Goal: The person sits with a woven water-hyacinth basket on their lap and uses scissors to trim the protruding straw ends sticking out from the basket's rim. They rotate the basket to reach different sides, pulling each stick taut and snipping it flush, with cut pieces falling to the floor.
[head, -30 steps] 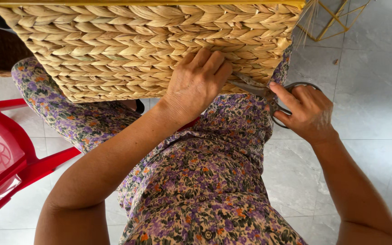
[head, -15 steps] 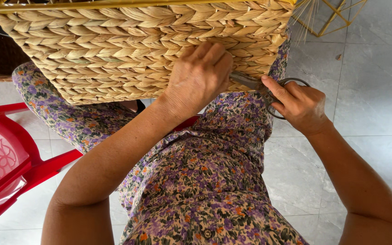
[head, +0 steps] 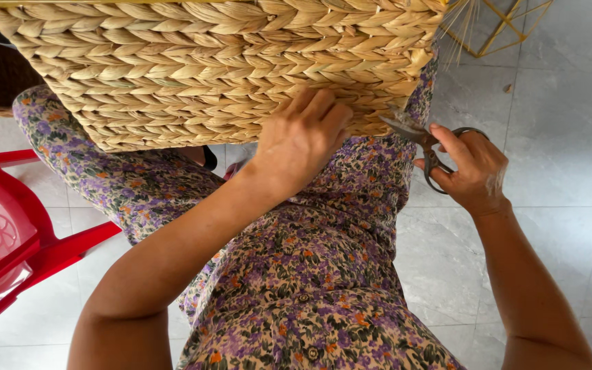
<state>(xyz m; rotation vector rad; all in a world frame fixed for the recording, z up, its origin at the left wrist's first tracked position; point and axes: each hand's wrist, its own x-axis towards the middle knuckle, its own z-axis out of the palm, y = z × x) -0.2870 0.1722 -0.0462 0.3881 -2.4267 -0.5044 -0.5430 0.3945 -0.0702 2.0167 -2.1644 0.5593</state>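
A large woven straw basket [head: 193,62] rests on my lap, filling the top of the head view. My left hand [head: 303,140] presses on its lower wall, fingers curled against the weave. My right hand [head: 471,168] grips a pair of metal scissors [head: 419,137] by the handles, just right of the basket. The scissor blades point at the basket's lower right corner. Loose straw ends [head: 457,27] stick out at the basket's upper right.
I sit in a purple floral dress [head: 310,274] over a grey tiled floor [head: 563,103]. A red plastic chair [head: 8,233] stands at the left. A yellow wire frame [head: 508,24] lies on the floor at the top right.
My right hand with the scissors has pulled a little away from the basket's edge to the right. My left hand stays pressed on the weave.
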